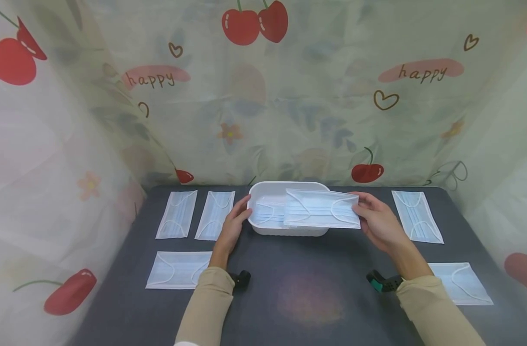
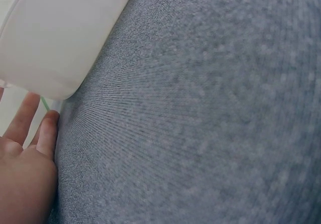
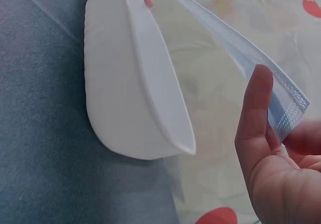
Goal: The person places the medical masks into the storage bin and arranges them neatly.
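Note:
A white plastic basin stands at the back middle of the dark table, with a blue face mask lying inside it. My left hand holds the basin's left end, fingers along the outside wall and a digit over the rim in the right wrist view. With thumb and fingers, my right hand pinches the right end of another face mask. That mask is stretched out flat above the basin's right half, its ear loops facing up. In the right wrist view it tilts above the basin's rim.
Two masks lie upright at the back left, and a sideways mask is partly behind the left arm. On the right lie one mask at the back and another by the right sleeve. A printed curtain surrounds the table.

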Motion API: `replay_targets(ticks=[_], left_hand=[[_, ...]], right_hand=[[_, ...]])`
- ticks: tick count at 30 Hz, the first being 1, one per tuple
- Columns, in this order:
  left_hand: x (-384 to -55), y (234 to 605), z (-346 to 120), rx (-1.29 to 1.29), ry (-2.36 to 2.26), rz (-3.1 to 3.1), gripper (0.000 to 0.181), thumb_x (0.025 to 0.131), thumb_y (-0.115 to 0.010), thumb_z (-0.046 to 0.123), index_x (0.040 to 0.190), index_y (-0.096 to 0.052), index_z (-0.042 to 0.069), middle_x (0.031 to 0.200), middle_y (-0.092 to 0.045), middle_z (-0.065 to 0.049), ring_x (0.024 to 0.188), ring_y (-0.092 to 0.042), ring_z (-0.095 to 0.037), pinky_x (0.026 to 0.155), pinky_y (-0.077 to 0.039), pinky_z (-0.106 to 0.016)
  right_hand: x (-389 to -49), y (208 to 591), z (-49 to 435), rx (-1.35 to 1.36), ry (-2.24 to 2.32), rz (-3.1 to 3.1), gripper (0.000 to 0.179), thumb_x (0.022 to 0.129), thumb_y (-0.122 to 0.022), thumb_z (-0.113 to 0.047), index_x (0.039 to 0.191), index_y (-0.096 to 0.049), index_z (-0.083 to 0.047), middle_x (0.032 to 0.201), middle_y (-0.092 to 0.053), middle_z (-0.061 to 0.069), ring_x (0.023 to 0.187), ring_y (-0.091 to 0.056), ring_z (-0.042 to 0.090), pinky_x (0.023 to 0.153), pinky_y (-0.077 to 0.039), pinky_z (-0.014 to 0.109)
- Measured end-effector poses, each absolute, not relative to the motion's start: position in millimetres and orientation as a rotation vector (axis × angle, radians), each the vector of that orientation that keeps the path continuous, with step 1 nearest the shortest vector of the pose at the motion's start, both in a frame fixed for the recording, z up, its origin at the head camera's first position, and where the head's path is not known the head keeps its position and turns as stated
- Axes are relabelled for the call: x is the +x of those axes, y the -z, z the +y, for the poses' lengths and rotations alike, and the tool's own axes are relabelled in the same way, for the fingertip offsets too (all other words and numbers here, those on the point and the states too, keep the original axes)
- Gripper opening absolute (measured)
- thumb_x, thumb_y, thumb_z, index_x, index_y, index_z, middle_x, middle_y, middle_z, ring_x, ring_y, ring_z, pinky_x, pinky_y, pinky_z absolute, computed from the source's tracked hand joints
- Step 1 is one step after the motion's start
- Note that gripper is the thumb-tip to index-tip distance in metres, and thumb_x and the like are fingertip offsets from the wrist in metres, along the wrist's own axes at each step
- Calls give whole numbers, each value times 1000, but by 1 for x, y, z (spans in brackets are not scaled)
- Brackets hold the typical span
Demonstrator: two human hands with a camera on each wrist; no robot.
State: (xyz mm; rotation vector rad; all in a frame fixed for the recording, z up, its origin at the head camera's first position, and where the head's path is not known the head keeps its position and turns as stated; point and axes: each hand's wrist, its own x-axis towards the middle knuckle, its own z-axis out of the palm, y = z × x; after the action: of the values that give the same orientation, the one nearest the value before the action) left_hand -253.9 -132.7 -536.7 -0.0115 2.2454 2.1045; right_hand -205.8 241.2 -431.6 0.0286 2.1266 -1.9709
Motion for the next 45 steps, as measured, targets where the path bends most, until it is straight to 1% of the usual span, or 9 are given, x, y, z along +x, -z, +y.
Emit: replay_targets(ticks=[5, 11, 19, 22, 29, 34, 40, 43, 45], left_hand=[[-253, 536, -132, -3, -2106, 2242, 47, 104, -56, 27, 151, -50, 27, 160, -45, -9, 153, -36, -29, 129, -21, -50], [-253, 536, -132, -6, -2099, 2227, 48, 105, -56, 30, 152, -49, 27, 162, -43, -9, 155, -32, -29, 130, -18, -50], [-255, 540, -132, -17, -2091, 2250, 47, 104, -57, 29, 150, -50, 29, 161, -45, -7, 155, -34, -27, 129, -21, -50], [-255, 541, -132, -23, -2101, 2242, 47, 103, -57, 28, 150, -51, 28, 160, -45, -7, 154, -35, -27, 129, -21, -48], [-254, 540, -131, -22, -2104, 2247, 47, 104, -57, 28, 150, -51, 28, 160, -45, -8, 153, -36, -27, 129, -21, -49], [-255, 541, -133, -29, -2117, 2244, 47, 104, -56, 25, 150, -51, 28, 160, -46, -7, 152, -37, -26, 129, -21, -49], [-256, 540, -134, -15, -2109, 2252, 47, 104, -56, 25, 151, -51, 27, 160, -45, -8, 152, -38, -28, 129, -22, -49], [-255, 540, -133, -6, -2111, 2254, 47, 104, -56, 25, 151, -51, 26, 160, -46, -9, 152, -38, -29, 129, -22, -49], [-255, 539, -133, -6, -2107, 2256, 47, 104, -56, 25, 151, -50, 27, 160, -46, -9, 153, -37, -28, 129, -22, -49]], right_hand=[[-213, 427, 234, 17, 1980, 2107, 50, 110, -43, -20, 157, -28, -8, 157, -38, 19, 113, -60, 7, 92, -56, 17], [-226, 429, 222, 6, 2000, 2088, 50, 110, -40, -14, 158, -28, -6, 156, -40, 20, 111, -60, 8, 89, -57, 19], [-240, 436, 205, 2, 2072, 2023, 47, 109, -39, -10, 155, -31, -1, 141, -49, 17, 101, -63, 5, 84, -59, 23], [-245, 438, 199, 5, 2072, 2018, 47, 109, -38, -8, 155, -32, -1, 140, -49, 19, 100, -64, 6, 82, -59, 25], [-255, 445, 185, 16, 2035, 2036, 48, 110, -37, -9, 157, -30, -2, 148, -46, 27, 102, -66, 10, 82, -60, 25], [-263, 452, 174, 59, 2036, 2017, 48, 109, -38, -9, 157, -31, -4, 148, -48, 25, 104, -67, 13, 82, -62, 27], [-268, 455, 164, 95, 2005, 2039, 48, 110, -38, -10, 157, -32, -6, 150, -49, 23, 115, -65, 22, 90, -62, 35], [-269, 457, 158, 95, 2006, 2048, 46, 110, -38, -10, 156, -34, -6, 146, -51, 23, 110, -66, 21, 89, -62, 35], [-271, 459, 154, 101, 2021, 2050, 45, 109, -39, -10, 154, -37, -5, 141, -54, 23, 102, -68, 17, 84, -63, 33]])
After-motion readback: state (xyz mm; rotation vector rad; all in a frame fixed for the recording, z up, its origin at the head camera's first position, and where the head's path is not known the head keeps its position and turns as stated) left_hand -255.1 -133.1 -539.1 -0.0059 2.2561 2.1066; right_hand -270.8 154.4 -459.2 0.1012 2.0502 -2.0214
